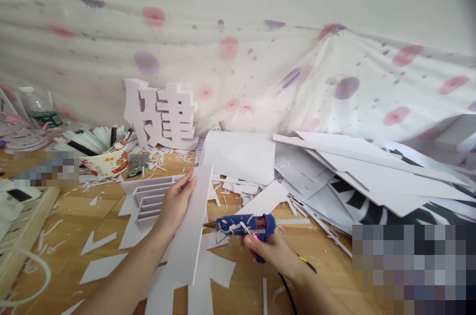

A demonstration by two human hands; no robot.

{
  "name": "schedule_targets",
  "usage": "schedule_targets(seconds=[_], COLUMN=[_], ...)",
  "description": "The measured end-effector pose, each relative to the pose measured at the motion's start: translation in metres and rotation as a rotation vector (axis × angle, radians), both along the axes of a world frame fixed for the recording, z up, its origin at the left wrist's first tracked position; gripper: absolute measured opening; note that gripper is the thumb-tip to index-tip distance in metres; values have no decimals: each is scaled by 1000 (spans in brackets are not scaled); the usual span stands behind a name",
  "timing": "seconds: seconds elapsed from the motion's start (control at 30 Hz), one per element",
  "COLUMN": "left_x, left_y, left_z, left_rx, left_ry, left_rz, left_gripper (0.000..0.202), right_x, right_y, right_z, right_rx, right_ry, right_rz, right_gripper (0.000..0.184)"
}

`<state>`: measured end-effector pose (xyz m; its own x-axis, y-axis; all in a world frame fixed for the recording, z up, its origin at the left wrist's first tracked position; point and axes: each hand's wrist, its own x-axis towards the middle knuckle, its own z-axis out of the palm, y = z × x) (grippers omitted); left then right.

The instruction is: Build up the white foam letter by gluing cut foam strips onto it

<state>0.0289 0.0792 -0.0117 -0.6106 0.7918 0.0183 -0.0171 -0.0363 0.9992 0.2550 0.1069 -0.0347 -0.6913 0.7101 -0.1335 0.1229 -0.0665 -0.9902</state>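
A long white foam board strip [189, 230] stands on edge, tilted, with my left hand [178, 201] gripping its upper part. My right hand [266, 245] is closed round the handle of a blue glue gun [243, 224], whose nozzle points left and meets or nearly meets the strip's right edge. Dried white glue strands hang on the gun's body, and a red light glows near my thumb. Behind my left hand lies a white board piece with raised ribs [152, 201], partly covered by hand and strip. Flat white cut-offs [223, 268] lie beneath.
A white three-dimensional character [161, 114] stands at the back against a flowered plastic sheet [238, 67]. To its left are a paper bowl [107, 163] with glue sticks and a plastic bottle [39, 109]. White sheets [379, 171] pile up at right; scraps litter the wooden table [308, 275]. The gun's black cable [286, 287] trails toward me.
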Motion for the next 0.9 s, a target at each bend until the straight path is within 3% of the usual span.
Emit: schedule_targets(seconds=[0.23, 0.9], left_x=[-1, -3], left_y=[-1, 3], left_z=[-1, -4], left_rx=[7, 38], left_ry=[4, -75], left_rz=[12, 52], left_gripper=[45, 38], right_x=[1, 7], right_y=[-1, 0], right_z=[7, 1], right_rx=[44, 91], right_ry=[-48, -49], right_rz=[40, 102], right_gripper=[53, 52])
